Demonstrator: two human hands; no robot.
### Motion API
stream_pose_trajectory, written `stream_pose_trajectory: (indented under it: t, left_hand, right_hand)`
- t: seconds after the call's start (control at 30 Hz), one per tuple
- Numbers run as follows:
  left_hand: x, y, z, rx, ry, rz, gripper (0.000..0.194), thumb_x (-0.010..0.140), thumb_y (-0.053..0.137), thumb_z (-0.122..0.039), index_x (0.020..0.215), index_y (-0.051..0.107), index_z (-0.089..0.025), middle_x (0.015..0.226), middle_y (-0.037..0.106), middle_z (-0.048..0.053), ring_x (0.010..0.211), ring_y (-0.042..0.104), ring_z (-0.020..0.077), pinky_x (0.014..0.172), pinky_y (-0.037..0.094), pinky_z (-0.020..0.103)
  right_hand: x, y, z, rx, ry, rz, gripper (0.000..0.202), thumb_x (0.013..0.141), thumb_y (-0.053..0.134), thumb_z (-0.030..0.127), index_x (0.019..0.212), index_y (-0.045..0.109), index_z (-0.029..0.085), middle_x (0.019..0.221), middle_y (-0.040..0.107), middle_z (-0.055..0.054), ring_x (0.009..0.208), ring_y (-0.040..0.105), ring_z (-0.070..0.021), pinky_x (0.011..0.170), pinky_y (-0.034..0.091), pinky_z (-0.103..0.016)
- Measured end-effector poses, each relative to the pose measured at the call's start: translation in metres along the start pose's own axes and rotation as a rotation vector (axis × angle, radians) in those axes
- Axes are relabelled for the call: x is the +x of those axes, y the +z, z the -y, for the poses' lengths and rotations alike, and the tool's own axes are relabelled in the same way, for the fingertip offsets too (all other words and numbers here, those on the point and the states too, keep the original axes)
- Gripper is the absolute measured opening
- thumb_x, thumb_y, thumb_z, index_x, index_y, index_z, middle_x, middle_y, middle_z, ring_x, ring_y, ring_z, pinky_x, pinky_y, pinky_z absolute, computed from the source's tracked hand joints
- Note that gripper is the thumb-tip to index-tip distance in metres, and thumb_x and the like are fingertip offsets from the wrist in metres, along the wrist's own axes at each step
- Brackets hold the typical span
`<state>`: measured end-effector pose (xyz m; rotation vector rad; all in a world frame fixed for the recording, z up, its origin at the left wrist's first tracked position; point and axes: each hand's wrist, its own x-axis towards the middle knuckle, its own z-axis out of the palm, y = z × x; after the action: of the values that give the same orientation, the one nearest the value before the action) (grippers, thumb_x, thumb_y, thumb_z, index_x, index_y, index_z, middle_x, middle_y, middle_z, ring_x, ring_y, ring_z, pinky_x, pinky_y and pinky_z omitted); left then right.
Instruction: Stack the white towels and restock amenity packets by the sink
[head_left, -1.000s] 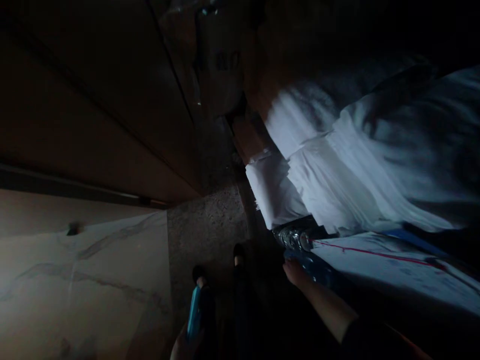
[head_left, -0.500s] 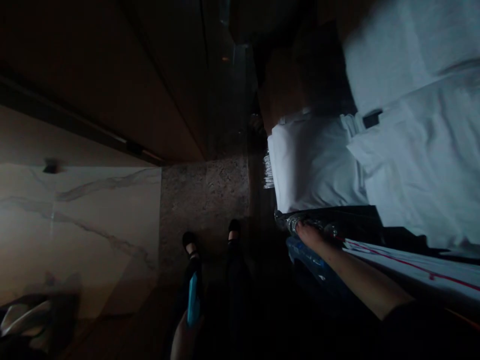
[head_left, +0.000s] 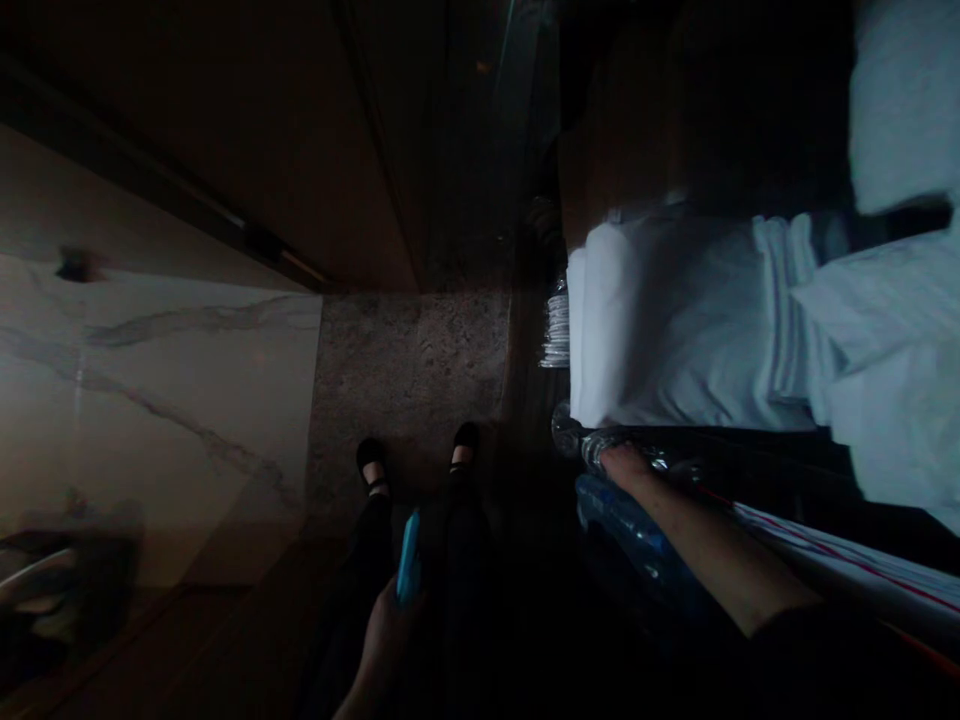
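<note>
Low in the dim picture, my left hand [head_left: 394, 612] is closed round a thin light-blue object [head_left: 409, 558] that sticks up from the fingers. My right hand [head_left: 624, 465] reaches in from the lower right to some clear, shiny plastic-like items [head_left: 598, 446]; its fingertips are hidden among them, so its grip is unclear. Just above that hand lies a folded pile of white cloth [head_left: 675, 330]. A blue item in shiny wrapping [head_left: 630, 525] is right below it.
More white cloth [head_left: 900, 400] lies at the right. Stacked clear items [head_left: 556, 330] stand beside the pile. White sheets with a red cord [head_left: 840, 555] are at lower right. A dark wooden panel [head_left: 300, 130] and a marble-patterned surface [head_left: 187, 380] fill the left.
The view has shifted, so the white cloth appears farther right. My left hand with the light-blue object is higher and farther right. My right hand stays at the clear items.
</note>
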<state>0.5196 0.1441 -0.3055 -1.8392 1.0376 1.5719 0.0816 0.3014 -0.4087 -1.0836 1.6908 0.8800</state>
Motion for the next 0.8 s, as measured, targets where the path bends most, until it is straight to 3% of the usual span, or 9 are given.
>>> stream_pose_trajectory:
  t: [0.1,0.2,0.27,0.37,0.47,0.57,0.63,0.73,0.8]
  left_hand:
    - [0.024,0.049,-0.050,0.094,0.054,0.083,0.013,0.074,0.062,-0.012,0.087,0.059,-0.015,0.076,0.066,0.005,0.070,0.060,0.0172,0.065,0.044,0.026]
    - [0.045,0.119,-0.108,0.067,0.141,0.171,0.024,0.072,0.066,-0.008,0.095,0.062,-0.012,0.084,0.068,0.005,0.075,0.060,0.0153,0.067,0.042,0.024]
    - [0.052,0.170,-0.139,0.047,0.196,0.236,0.030,0.067,0.072,-0.008,0.096,0.064,-0.011,0.084,0.068,0.005,0.075,0.059,0.0161,0.067,0.042,0.025]
    - [0.056,0.237,-0.167,-0.012,0.271,0.305,0.033,0.060,0.078,-0.008,0.091,0.066,-0.011,0.086,0.071,0.007,0.078,0.061,0.0184,0.069,0.042,0.027]
    - [0.059,0.286,-0.177,-0.125,0.330,0.331,0.039,0.062,0.078,-0.008,0.100,0.066,-0.011,0.099,0.074,0.010,0.089,0.065,0.0196,0.076,0.045,0.026]
    - [0.065,0.314,-0.176,-0.227,0.351,0.304,0.041,0.069,0.076,-0.012,0.109,0.066,-0.011,0.106,0.074,0.012,0.096,0.066,0.0206,0.082,0.047,0.026]
    - [0.069,0.320,-0.173,-0.258,0.334,0.243,0.034,0.072,0.073,-0.015,0.105,0.068,-0.009,0.101,0.074,0.014,0.092,0.066,0.0221,0.079,0.047,0.028]
    - [0.076,0.308,-0.165,-0.281,0.297,0.142,0.029,0.068,0.072,-0.013,0.096,0.069,-0.010,0.089,0.073,0.011,0.081,0.064,0.0208,0.073,0.046,0.029]
    - [0.080,0.282,-0.156,-0.305,0.276,0.097,0.028,0.062,0.075,-0.011,0.089,0.068,-0.013,0.082,0.072,0.006,0.074,0.062,0.0181,0.070,0.046,0.027]
  right_hand:
    - [-0.004,-0.005,-0.007,0.079,-0.102,-0.027,0.035,0.083,0.045,0.003,0.101,0.074,0.012,0.107,0.074,-0.017,0.109,0.066,-0.0286,0.108,0.036,-0.046]
    - [-0.013,-0.009,-0.017,0.155,-0.208,-0.083,0.033,0.081,0.051,0.006,0.101,0.073,0.021,0.110,0.074,-0.006,0.115,0.063,-0.0217,0.116,0.027,-0.041]
    - [-0.018,-0.009,-0.024,0.240,-0.245,-0.136,0.029,0.081,0.054,0.009,0.099,0.073,0.022,0.108,0.074,-0.005,0.113,0.063,-0.0214,0.114,0.030,-0.040]
    - [-0.021,-0.005,-0.028,0.377,-0.254,-0.205,0.030,0.079,0.055,0.008,0.099,0.073,0.020,0.109,0.074,-0.007,0.110,0.064,-0.0230,0.105,0.041,-0.037]
    - [-0.023,-0.001,-0.026,0.385,-0.226,-0.200,0.038,0.079,0.052,0.003,0.108,0.070,0.018,0.117,0.071,-0.009,0.114,0.063,-0.0240,0.102,0.046,-0.035]
    - [-0.026,0.001,-0.020,0.324,-0.189,-0.221,0.045,0.078,0.052,0.002,0.119,0.064,0.017,0.128,0.065,-0.011,0.117,0.061,-0.0244,0.103,0.046,-0.034]
    - [-0.029,0.002,-0.019,0.260,-0.166,-0.308,0.048,0.078,0.056,0.005,0.125,0.060,0.016,0.134,0.060,-0.013,0.119,0.059,-0.0264,0.106,0.044,-0.038]
    - [-0.032,0.004,-0.023,0.137,-0.128,-0.420,0.056,0.076,0.068,0.014,0.131,0.057,0.016,0.132,0.060,-0.017,0.124,0.052,-0.0341,0.115,0.032,-0.052]
    - [-0.031,0.003,-0.028,0.095,-0.117,-0.431,0.060,0.074,0.074,0.019,0.132,0.057,0.016,0.126,0.063,-0.017,0.126,0.050,-0.0361,0.118,0.025,-0.057]
